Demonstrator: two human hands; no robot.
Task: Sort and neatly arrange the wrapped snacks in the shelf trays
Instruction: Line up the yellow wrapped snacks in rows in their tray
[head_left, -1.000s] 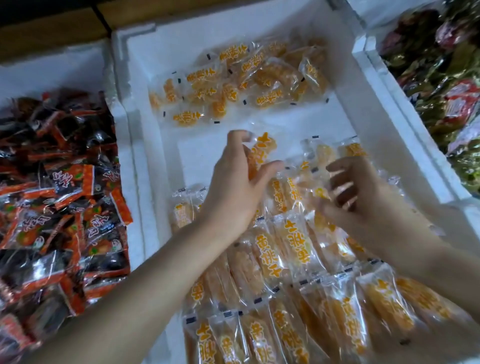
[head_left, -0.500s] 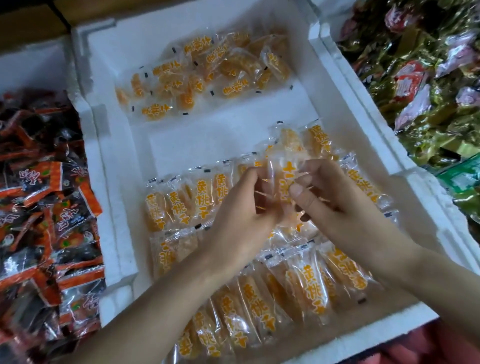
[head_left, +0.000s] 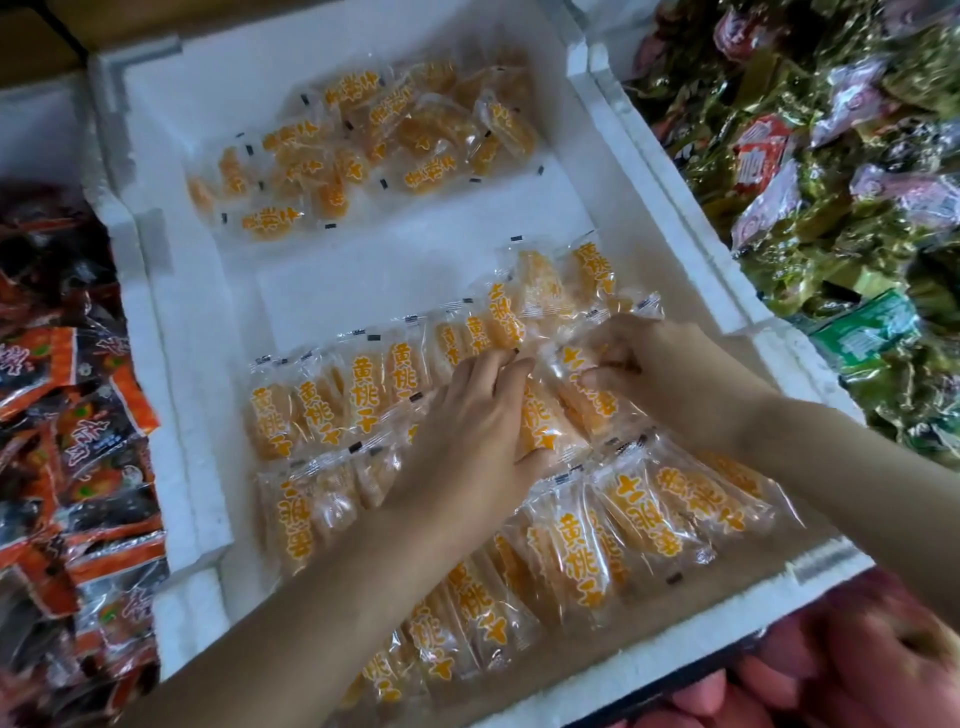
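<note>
In the middle row, one orange packet (head_left: 540, 415) lies between the two hands, touching both. The white foam tray (head_left: 670, 218) holds neat rows of orange packets (head_left: 332, 400) at its near end and a loose pile (head_left: 363, 150) at the far end. The left hand (head_left: 467, 426) rests on the row with its fingers nearly straight. The right hand (head_left: 670, 374) has its fingers curled, pinching the packet's far end.

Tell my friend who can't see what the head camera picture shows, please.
Two hands arrange clear packets of orange dried peach in rows in a white foam tray. The left hand rests on the rows while the right hand pinches one packet. A loose pile of the same packets lies at the tray's far end.
</note>
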